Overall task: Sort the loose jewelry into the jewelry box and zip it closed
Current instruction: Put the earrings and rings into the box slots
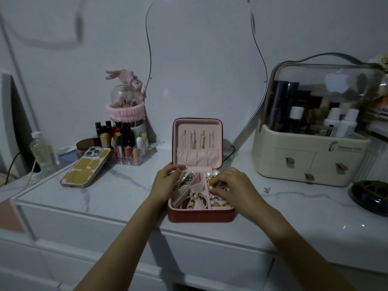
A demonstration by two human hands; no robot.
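A dark red jewelry box [199, 215] with pink lining stands open on the white marble tabletop, its lid upright with several necklaces hanging inside. Bracelets, pearls and rings fill its compartments. My left hand [165, 181] grips the box's left rim, thumb near the back corner. My right hand [233, 185] reaches over the right side, fingertips pinching a ring [223, 188] above the ring rolls. One small loose earring [267, 189] lies on the table to the right of the box.
A phone [86, 166] in a yellow case lies at the left, beside a clear organizer of lipsticks [128, 152] and a plastic bottle [43, 150]. A cream cosmetics case [310, 156] stands at the right, a dark round dish [371, 196] at the far right. A curved mirror [201, 59] backs the table.
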